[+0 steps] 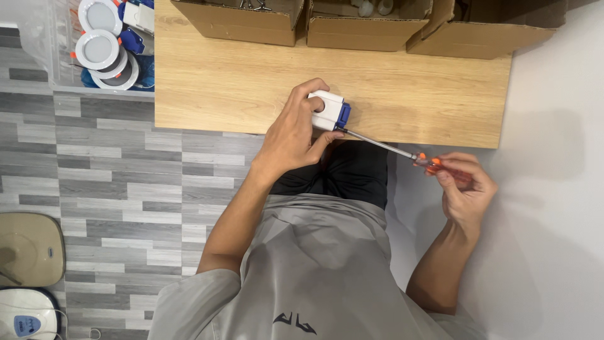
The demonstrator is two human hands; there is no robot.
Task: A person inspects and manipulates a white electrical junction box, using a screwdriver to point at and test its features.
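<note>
At the far left of our view, a clear bin (pixel 50 56) holds round white downlights (pixel 97 49) beside the wooden table (pixel 239 88). Near the table's front edge, our left hand (pixel 292 135) wraps closed around a small white and blue box (pixel 328 110). A screwdriver (pixel 402 151) meets its blue end, the orange handle pinched in our right hand (pixel 465 186). Cardboard boxes (pixel 368 25) line the back.
</note>
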